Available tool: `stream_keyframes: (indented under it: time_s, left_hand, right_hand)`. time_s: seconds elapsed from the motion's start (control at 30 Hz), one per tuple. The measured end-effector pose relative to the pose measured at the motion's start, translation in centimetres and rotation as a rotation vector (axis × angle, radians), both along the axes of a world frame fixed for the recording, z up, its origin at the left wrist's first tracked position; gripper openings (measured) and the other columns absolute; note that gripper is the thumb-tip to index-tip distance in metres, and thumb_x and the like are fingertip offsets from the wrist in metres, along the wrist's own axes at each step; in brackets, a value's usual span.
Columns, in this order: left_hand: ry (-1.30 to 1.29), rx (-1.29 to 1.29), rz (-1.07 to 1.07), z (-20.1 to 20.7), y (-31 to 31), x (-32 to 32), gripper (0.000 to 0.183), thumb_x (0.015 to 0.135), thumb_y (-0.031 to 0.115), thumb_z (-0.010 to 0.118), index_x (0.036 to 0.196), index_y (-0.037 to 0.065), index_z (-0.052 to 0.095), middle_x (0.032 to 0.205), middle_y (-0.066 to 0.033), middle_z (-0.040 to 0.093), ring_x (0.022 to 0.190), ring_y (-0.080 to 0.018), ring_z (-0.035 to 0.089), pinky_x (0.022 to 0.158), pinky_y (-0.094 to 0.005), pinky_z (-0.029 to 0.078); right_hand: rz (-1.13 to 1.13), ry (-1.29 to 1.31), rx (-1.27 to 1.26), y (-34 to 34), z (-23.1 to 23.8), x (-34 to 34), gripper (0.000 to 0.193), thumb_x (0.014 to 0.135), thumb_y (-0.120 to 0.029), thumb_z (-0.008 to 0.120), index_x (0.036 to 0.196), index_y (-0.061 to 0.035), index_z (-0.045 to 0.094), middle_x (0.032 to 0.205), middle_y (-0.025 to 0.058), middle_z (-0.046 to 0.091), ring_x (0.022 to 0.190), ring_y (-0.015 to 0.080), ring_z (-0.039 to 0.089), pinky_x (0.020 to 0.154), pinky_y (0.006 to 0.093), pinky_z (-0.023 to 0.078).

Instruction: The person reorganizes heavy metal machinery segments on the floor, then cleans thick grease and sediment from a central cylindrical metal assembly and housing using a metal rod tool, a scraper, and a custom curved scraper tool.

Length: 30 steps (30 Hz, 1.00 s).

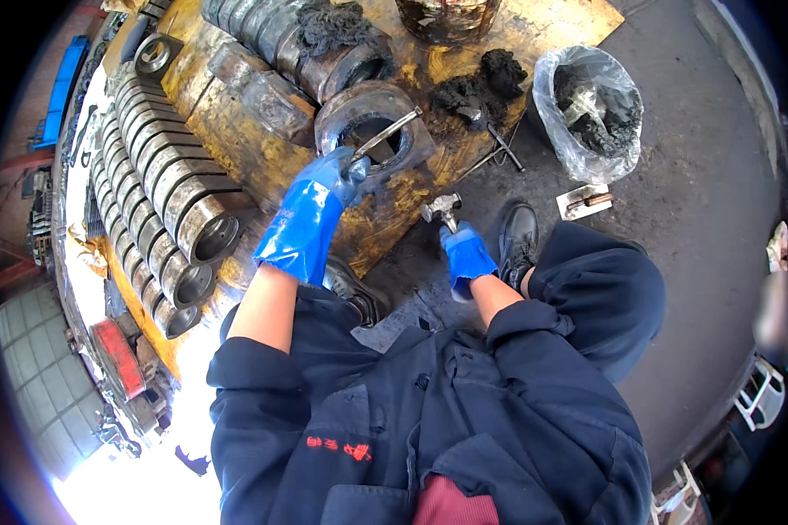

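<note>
1. My left hand (337, 175), in a long blue rubber glove, reaches forward; its fingers are wrapped around the lower end of a thin metal rod (385, 134).
2. The rod slants up and to the right, across the dark opening of a round, greasy metal ring housing (372, 109) that lies flat on a stained wooden board (236, 140) on the floor.
3. My right hand (466, 254), also in a blue glove, is lower and nearer my body; its fingers are closed around the handle of a small hammer (442, 208).
4. The hammer's steel head sits just above my fist, held apart from the rod and the housing.
5. To the left of my left arm, a long row of metal rings (162, 188) stands on edge, packed side by side.
6. Beyond the housing lie more ring parts under a dark rag (328, 24).
7. To the right, clumps of black grease (486, 83) sit on the board's edge, and a clear plastic bag (587, 109) of black grease stands on the concrete floor.
8. My black shoe (517, 241) rests just right of the hammer hand; I wear dark blue work clothes.
</note>
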State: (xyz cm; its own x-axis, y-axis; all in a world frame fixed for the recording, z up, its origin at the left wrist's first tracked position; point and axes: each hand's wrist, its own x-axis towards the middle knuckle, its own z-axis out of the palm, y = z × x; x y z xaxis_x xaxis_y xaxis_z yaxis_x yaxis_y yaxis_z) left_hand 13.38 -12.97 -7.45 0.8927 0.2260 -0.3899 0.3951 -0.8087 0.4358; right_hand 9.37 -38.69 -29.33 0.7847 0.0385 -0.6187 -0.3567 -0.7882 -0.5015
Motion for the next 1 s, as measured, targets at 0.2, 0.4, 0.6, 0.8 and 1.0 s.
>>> stream_keyframes:
  time_s: [0.2, 0.4, 0.6, 0.8, 1.0]
  left_hand:
    - [0.076, -0.021, -0.068, 0.8, 0.2, -0.1, 0.033, 0.095, 0.035, 0.053, 0.111, 0.008, 0.062, 0.098, -0.0194, 0.068, 0.095, -0.0372, 0.065, 0.082, -0.0456, 0.051]
    - [0.048, 0.176, -0.179, -1.5, 0.3, 0.0, 0.032, 0.094, 0.032, 0.053, 0.113, 0.008, 0.063, 0.106, -0.0211, 0.067, 0.1, -0.0392, 0.064, 0.085, -0.0469, 0.051]
    - [-0.093, 0.182, -0.28, -0.5, 0.2, -2.2, 0.034, 0.091, 0.022, 0.053, 0.118, 0.004, 0.063, 0.113, -0.0233, 0.065, 0.106, -0.0399, 0.063, 0.09, -0.0462, 0.05]
    - [0.029, 0.205, -0.329, 1.4, -0.4, -1.9, 0.037, 0.088, 0.015, 0.052, 0.122, 0.005, 0.063, 0.121, -0.0244, 0.062, 0.11, -0.0395, 0.062, 0.095, -0.0434, 0.049]
    - [0.137, 0.247, -0.193, -1.0, -0.3, -1.2, 0.032, 0.086, 0.018, 0.055, 0.113, 0.005, 0.067, 0.115, -0.0209, 0.066, 0.106, -0.0391, 0.064, 0.089, -0.0442, 0.052]
  right_hand:
    - [-0.127, 0.192, 0.468, 1.6, 7.4, 2.0, 0.043, 0.097, -0.046, 0.052, 0.098, -0.0036, 0.06, 0.072, 0.0023, 0.058, 0.063, 0.0122, 0.051, 0.059, 0.032, 0.042]
    - [-0.078, 0.15, 0.639, 0.7, 15.3, 2.8, 0.055, 0.097, -0.056, 0.047, 0.097, -0.0034, 0.061, 0.073, 0.0024, 0.058, 0.066, 0.014, 0.053, 0.064, 0.0287, 0.044]
    - [0.025, 0.212, 0.864, 1.4, 24.3, 3.0, 0.064, 0.09, -0.063, 0.056, 0.106, -0.0018, 0.064, 0.069, 0.0043, 0.06, 0.051, 0.0128, 0.054, 0.048, 0.0263, 0.044]
    - [0.113, 0.146, 1.054, 3.3, 25.8, 3.6, 0.059, 0.093, -0.059, 0.054, 0.106, -0.0026, 0.064, 0.068, 0.0043, 0.061, 0.053, 0.0101, 0.054, 0.049, 0.024, 0.042]
    - [0.094, 0.166, 0.692, 4.1, 21.0, 4.1, 0.06, 0.093, -0.061, 0.052, 0.095, -0.0028, 0.067, 0.064, 0.0031, 0.059, 0.048, 0.01, 0.05, 0.045, 0.0246, 0.037]
